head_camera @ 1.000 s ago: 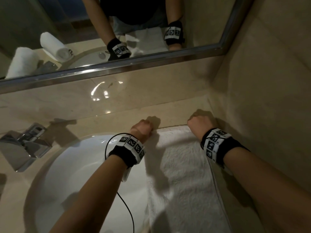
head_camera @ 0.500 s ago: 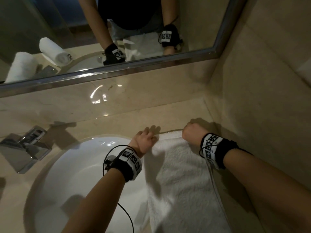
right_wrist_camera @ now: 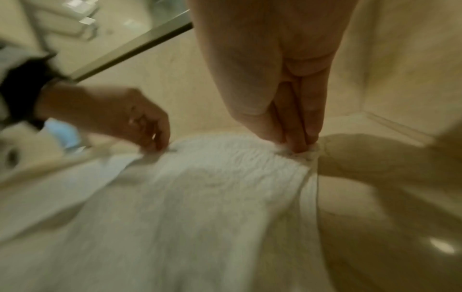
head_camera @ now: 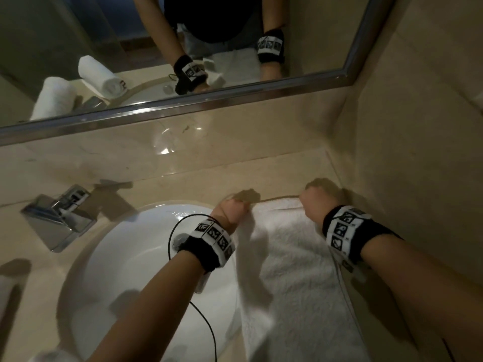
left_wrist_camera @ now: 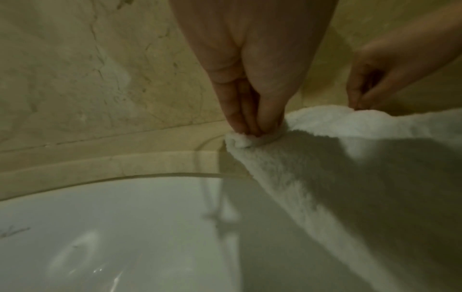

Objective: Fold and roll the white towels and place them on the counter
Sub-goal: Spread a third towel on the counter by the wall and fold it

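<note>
Pinching: your left hand [head_camera: 231, 209] and right hand [head_camera: 312, 202] each nip a far corner of the white towel [head_camera: 295, 270], fingers tight on cloth.
Towel: hangs from both pinches toward you, along the counter [head_camera: 183, 186] beside the sink [head_camera: 125, 257].
Texture: fluffy terry towel; glossy beige stone counter; smooth round white basin.

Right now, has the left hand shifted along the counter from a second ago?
No. The left hand still pinches the towel at its far left corner, just beyond the sink rim, as before.
</note>
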{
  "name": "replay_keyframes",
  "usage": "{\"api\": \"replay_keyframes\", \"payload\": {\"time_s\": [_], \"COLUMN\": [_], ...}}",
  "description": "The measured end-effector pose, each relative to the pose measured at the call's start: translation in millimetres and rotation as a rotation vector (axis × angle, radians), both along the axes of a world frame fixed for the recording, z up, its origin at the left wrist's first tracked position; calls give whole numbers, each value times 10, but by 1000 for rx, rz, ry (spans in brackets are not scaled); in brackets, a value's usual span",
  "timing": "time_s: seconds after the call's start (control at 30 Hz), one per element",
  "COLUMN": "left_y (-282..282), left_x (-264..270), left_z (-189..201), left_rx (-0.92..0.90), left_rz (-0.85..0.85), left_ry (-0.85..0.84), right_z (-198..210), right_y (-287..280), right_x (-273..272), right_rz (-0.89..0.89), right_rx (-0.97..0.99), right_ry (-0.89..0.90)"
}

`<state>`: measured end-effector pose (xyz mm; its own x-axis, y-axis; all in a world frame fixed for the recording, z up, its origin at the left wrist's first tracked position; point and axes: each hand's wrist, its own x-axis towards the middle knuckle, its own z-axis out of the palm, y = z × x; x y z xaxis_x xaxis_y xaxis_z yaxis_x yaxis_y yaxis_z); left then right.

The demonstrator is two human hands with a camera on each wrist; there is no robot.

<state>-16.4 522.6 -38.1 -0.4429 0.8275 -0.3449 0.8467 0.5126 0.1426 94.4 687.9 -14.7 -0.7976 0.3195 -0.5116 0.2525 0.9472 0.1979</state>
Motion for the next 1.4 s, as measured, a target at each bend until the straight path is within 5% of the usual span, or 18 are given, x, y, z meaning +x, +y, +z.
{"api": "replay_keyframes", "payload": {"time_s": [0.17,0.27,0.67,0.9,1.4], "left_y": [80,112,102,129,514], "left_x": [-131,-159,-198,-223,-551], "left_z": [-53,-56,-143,-97,-148], "left_rx": [-42,-102,-169,-60,-107], "left_rz": [168,225,142,150,153], "left_ry": [-55,-112,-89,-65,78], "right_z": [-50,-73,-23,-128,-181], "right_y": [162,194,300,252,508], "right_x": [-47,-140,-69,-275,-739], "right_rz": [-316,-379,-91,64,186], "right_rx": [-109,-137,-282,-172,78], "right_ry": [254,246,162,-52,96]}}
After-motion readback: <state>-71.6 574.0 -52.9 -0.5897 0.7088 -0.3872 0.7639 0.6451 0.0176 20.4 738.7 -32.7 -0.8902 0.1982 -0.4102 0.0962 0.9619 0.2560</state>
